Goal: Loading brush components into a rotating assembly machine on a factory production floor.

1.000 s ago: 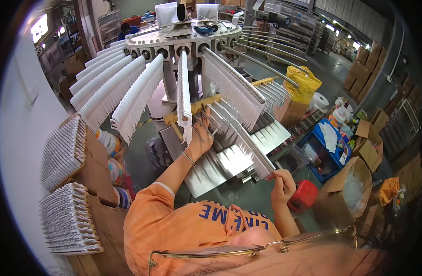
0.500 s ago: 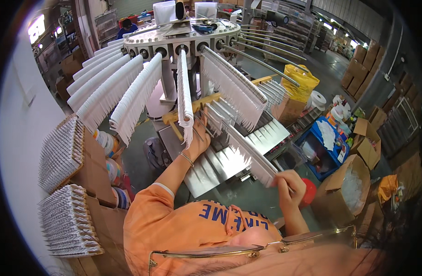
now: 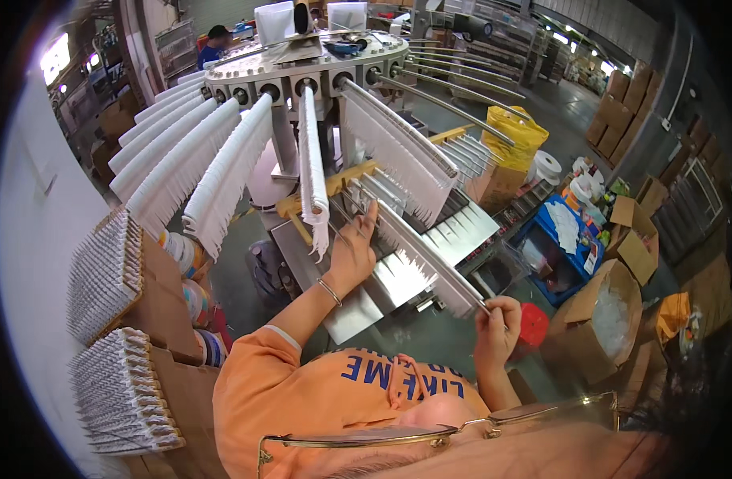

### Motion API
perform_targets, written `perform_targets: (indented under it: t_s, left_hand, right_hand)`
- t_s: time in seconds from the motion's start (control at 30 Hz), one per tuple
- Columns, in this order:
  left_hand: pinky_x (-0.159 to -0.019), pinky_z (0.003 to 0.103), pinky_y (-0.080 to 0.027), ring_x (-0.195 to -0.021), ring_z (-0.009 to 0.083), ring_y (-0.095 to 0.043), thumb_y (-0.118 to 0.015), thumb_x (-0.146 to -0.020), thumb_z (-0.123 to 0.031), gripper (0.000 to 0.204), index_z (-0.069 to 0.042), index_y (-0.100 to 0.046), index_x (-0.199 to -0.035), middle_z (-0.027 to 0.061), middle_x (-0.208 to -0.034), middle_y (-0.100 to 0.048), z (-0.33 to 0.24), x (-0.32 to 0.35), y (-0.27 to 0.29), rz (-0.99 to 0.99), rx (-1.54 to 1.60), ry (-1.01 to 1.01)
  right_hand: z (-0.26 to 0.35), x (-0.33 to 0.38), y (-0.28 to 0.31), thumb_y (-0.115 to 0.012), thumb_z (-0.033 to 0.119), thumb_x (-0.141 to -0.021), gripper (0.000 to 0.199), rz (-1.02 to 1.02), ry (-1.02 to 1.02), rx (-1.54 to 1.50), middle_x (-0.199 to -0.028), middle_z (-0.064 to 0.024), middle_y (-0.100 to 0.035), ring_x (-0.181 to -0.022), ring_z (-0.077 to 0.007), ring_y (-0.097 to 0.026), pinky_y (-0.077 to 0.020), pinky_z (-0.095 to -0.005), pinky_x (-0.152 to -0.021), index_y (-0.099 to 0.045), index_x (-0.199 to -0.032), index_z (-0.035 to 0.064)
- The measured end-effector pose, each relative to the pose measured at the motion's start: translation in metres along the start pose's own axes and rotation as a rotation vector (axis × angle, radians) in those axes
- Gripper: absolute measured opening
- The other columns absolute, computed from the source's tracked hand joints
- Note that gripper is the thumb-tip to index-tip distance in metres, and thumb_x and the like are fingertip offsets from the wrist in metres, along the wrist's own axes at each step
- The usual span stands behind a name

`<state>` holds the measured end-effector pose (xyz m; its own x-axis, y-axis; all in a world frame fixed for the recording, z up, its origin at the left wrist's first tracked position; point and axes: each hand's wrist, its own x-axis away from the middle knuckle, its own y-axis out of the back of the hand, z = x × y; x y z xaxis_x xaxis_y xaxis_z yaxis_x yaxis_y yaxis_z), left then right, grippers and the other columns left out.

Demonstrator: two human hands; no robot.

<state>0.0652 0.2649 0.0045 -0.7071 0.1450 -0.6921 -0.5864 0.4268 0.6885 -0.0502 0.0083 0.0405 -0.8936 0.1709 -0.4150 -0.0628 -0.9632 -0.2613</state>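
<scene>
My right hand is closed round the near end of a metal rod, to the right in front of me. From that rod hangs a dense row of white strands, and it slants away to the upper left. My left hand reaches to the rod's far end, fingers stretched out and apart beside the strands. Beyond it lies a yellow bar with slim metal rods along it. A round metal machine head carries spokes all round, several hung with white strands.
Metal plates lie below my hands. At left, boards of white-tipped pins stand on cartons. On the right are a blue crate, an open carton, a red round container and a yellow bag. A person is far behind.
My left hand has shifted slightly right, from beside the hanging strands toward the rod's far end. My right hand has turned a little at the near end, still closed.
</scene>
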Motion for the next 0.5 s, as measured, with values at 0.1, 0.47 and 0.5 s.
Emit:
perform_targets:
  t_s: [0.1, 0.47, 0.5]
  left_hand:
    - [-0.070, 0.042, -0.043, -0.075, 0.0320, -0.050, -0.048, -0.062, 0.000, 0.074, -0.003, -0.030, -0.134, 0.0197, -0.097, -0.053, -0.023, 0.000, 0.012, 0.021, 0.039, -0.045]
    - [-0.055, 0.018, -0.033, -0.062, 0.0041, -0.038, -0.045, -0.084, 0.000, 0.046, -0.003, -0.035, -0.129, -0.0014, -0.076, -0.043, -0.066, -0.029, 0.024, 0.167, 1.262, 0.194]
    - [-0.054, 0.017, -0.032, -0.061, 0.0033, -0.038, -0.044, -0.086, -0.002, 0.041, -0.003, -0.037, -0.126, -0.0025, -0.074, -0.043, -0.071, -0.035, 0.021, 0.262, 1.303, 0.248]
  right_hand:
    - [-0.001, 0.009, 0.018, -0.047, 0.010, -0.089, 0.006, -0.212, -0.045, -0.192, -0.077, -0.0018, -0.050, -0.064, -0.0076, -0.047, -0.0382, -0.0183, -0.057, -0.048, -0.093, 0.0056]
    - [-0.004, 0.018, 0.087, -0.043, 0.011, -0.090, 0.008, -0.351, -0.013, -0.388, -0.070, -0.0007, -0.051, -0.051, -0.0055, -0.042, -0.0309, -0.0177, -0.045, -0.048, -0.096, 0.0070]
    - [0.002, 0.020, 0.094, -0.043, 0.011, -0.090, 0.008, -0.351, 0.007, -0.390, -0.070, -0.0007, -0.051, -0.051, -0.0055, -0.042, -0.0309, -0.0177, -0.045, -0.048, -0.096, 0.0070]
